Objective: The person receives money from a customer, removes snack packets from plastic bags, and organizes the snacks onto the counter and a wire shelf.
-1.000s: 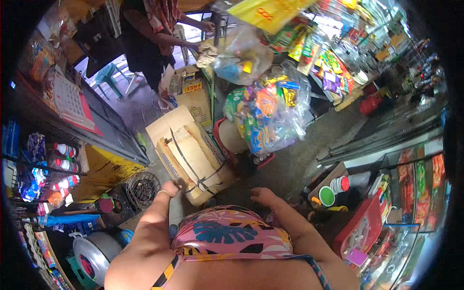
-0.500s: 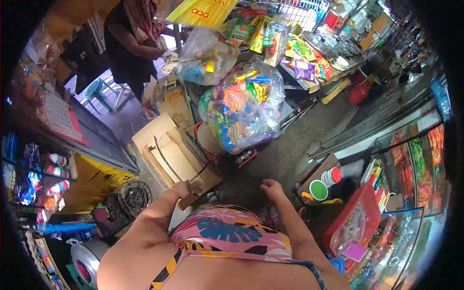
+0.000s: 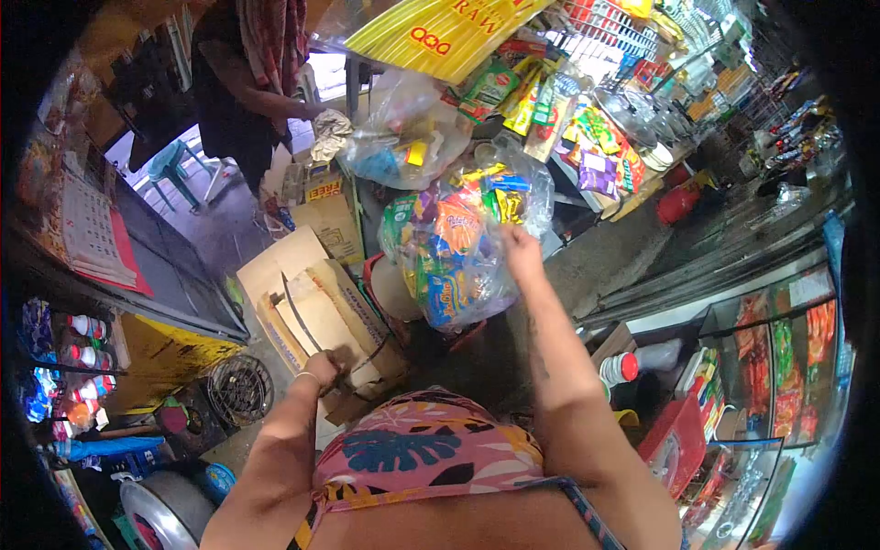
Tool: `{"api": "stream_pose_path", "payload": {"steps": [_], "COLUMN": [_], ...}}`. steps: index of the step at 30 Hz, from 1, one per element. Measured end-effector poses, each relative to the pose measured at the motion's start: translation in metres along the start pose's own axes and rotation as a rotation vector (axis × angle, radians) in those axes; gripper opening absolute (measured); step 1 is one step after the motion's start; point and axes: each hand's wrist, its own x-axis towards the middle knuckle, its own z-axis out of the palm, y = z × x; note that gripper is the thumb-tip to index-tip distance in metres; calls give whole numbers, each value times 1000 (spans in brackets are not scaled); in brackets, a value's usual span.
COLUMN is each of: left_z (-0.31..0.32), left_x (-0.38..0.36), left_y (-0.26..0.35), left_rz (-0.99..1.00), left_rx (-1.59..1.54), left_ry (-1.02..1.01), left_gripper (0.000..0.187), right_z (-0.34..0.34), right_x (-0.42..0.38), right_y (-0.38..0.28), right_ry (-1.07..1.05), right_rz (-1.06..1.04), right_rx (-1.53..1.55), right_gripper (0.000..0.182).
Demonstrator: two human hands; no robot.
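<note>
A flattened-looking cardboard box (image 3: 302, 302) with a dark strap across it lies at front left. My left hand (image 3: 323, 368) is closed on its near edge. Just right of it, a clear plastic bag (image 3: 458, 247) full of colourful snack packs sits on a red-framed seat or stand, partly hidden below. My right hand (image 3: 521, 252) grips the bag's right side, fingers curled into the plastic. Behind that stands another clear plastic bag (image 3: 403, 137) with a few items inside.
A person (image 3: 247, 92) stands at back left near a teal stool (image 3: 174, 170). Yellow straw packs (image 3: 440, 37) hang above the bags. Snack packets (image 3: 596, 147) and pot lids cover a table. A red basket (image 3: 674, 445) is at right, a wire rack (image 3: 240, 390) at left.
My right hand has reached forward from beside my body to the bag of snack packs. My left hand stays on the cardboard box. The view has shifted slightly.
</note>
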Motion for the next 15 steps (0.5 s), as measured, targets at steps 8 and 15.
{"api": "stream_pose_path", "payload": {"steps": [8, 15], "left_z": [56, 120], "left_x": [-61, -114], "left_y": [-141, -202], "left_rz": [-180, -292], "left_rx": [16, 241], "left_ry": [64, -140], "left_gripper": [41, 42], "right_z": [-2, 14], "right_x": [114, 100], "right_y": [138, 74], "right_ry": [-47, -808], "right_rz": [219, 491], "right_rx": [-2, 127], "right_gripper": [22, 21]}}
